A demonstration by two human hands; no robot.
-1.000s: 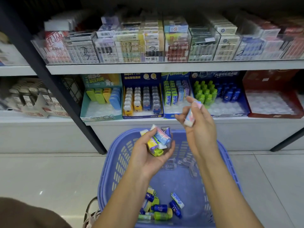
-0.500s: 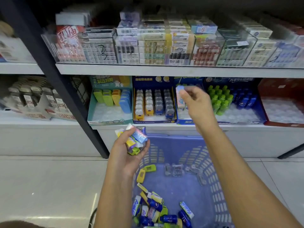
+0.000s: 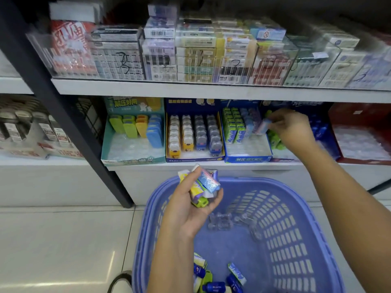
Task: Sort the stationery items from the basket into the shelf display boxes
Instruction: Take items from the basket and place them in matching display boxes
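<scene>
Left hand (image 3: 188, 206) is hovering palm-up over the far left rim of the blue basket (image 3: 296, 208), fingers curling round a handful of small wrapped erasers (image 3: 206, 182); yellow, blue and green wrappers are showing.

Right hand (image 3: 293, 129) is stretching out to the lower shelf (image 3: 211, 163), thumb and fingertips pinching a single pale eraser (image 3: 263, 126). That eraser is hanging over the right-hand side of the blue display box (image 3: 247, 158), just beside its rows of green and blue packs. It is blurring, so I cannot tell whether it is touching the box.

Green items (image 3: 275, 142) are sitting in the next box, partly under the right hand.

Loose stationery pieces (image 3: 213, 286) are lying at the near end of the basket floor, and clear plastic pieces (image 3: 220, 222) are lying farther in.

Along the shelf, a teal box (image 3: 133, 159) and a navy box (image 3: 194, 158) are standing left of the blue one, and a red box (image 3: 359, 159) is standing far right
</scene>
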